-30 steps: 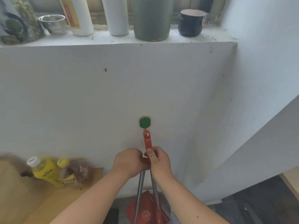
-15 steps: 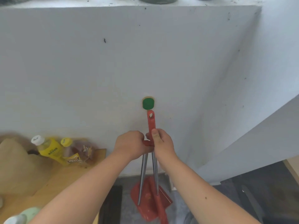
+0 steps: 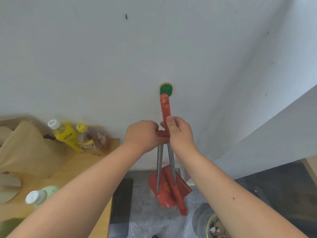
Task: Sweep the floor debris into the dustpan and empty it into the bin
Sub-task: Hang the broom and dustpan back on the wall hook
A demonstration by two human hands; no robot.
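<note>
A red dustpan (image 3: 167,188) and a red broom (image 3: 180,201) hang down on two metal poles in front of the white wall. My left hand (image 3: 143,135) is closed on the red top of the dustpan's pole. My right hand (image 3: 179,133) grips the broom's red handle (image 3: 165,109), whose tip with a hole sits just below a green wall hook (image 3: 166,89). The heads hang above the grey floor (image 3: 145,219). A bin (image 3: 212,225) with scraps inside shows at the bottom right, partly hidden by my right arm.
A wooden table (image 3: 72,170) at left carries a yellow bottle (image 3: 65,134), a snack packet (image 3: 92,141), brown paper bags (image 3: 25,148) and a pale green bottle (image 3: 41,196). A white ledge (image 3: 274,134) juts out at right. A dark mat (image 3: 121,200) lies on the floor.
The view has tilted down, so the shelf with jars is gone. Both hands still hold the handles; the broom's tip now sits close under the green hook.
</note>
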